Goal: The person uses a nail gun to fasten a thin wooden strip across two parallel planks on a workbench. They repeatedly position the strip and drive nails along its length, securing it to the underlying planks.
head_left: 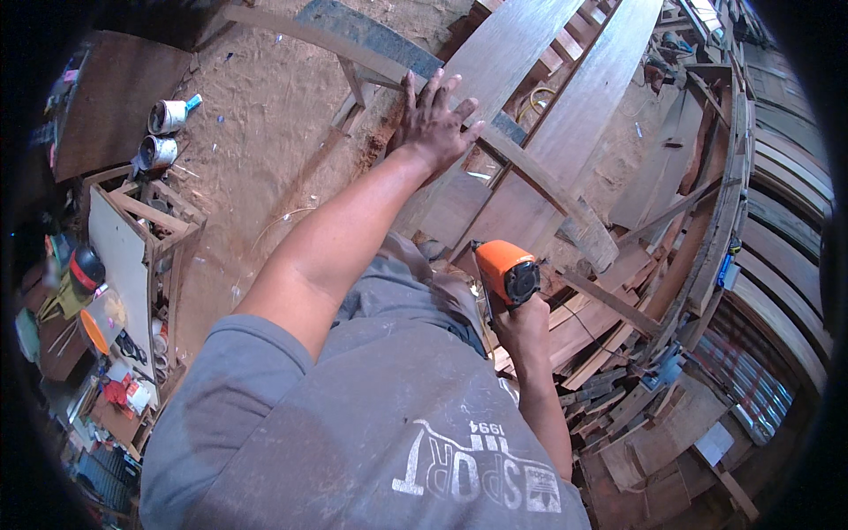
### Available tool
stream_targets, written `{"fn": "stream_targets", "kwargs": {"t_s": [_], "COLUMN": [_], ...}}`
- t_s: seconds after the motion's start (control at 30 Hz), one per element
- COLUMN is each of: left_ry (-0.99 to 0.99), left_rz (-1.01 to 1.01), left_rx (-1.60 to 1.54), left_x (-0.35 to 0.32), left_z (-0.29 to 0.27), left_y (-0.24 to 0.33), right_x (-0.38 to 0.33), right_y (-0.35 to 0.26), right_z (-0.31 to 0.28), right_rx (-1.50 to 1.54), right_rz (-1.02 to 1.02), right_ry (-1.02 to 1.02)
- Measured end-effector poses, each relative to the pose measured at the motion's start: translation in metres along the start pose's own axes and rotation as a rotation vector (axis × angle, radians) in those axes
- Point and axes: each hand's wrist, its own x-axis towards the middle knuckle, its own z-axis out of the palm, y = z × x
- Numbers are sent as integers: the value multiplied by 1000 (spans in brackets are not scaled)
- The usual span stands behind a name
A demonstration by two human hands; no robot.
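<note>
Long plank (521, 53) runs up and away from me, its near edge overhanging the trestle rail (530, 172), with open sawdust floor (265, 132) to my left and stacked offcuts (618, 389) crowding my right. Two paint tins (163, 132) sit by the cluttered shelf. My left hand (433, 119) lies flat, fingers spread, on the plank; my right hand (523, 331) grips the orange power tool (508, 274) low, just beside my waist.

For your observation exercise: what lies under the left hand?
The left hand presses flat on a long wooden plank, which rests on a trestle. The wood beneath the palm is hidden.
</note>
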Motion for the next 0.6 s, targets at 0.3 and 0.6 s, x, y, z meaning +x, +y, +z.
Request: {"fn": "stream_targets", "kwargs": {"t_s": [0.3,0.6], "left_ry": [24,65], "left_rz": [8,42], "left_rx": [-11,26], "left_x": [1,1], "left_z": [8,8], "left_y": [-3,-3], "right_x": [1,-7], "right_y": [14,13], "right_z": [3,2], "right_rx": [-41,44], "right_rz": [25,6], "right_ry": [-16,17]}}
